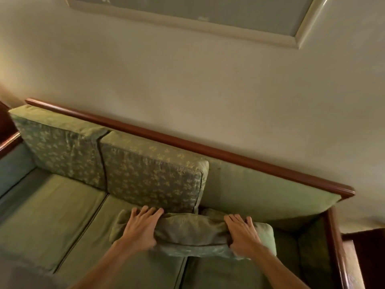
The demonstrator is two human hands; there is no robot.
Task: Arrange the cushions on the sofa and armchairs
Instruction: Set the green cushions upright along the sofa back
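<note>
A green sofa (pixel 260 184) with a dark wooden top rail stands against the wall. Two patterned back cushions lean upright at its back, one at the left (pixel 58 142) and one in the middle (pixel 154 174). A third green cushion (pixel 191 232) lies flat over the seat, in front of the bare right part of the backrest. My left hand (pixel 141 228) grips the cushion's left part, fingers over its far edge. My right hand (pixel 242 234) grips its right part in the same way.
A framed picture (pixel 208 19) hangs on the wall above the sofa. Wooden armrests close the sofa at the left (pixel 10 140) and right (pixel 335 236). Dark wooden furniture (pixel 366 257) stands beyond the right arm. Green seat cushions (pixel 52 215) cover the seat.
</note>
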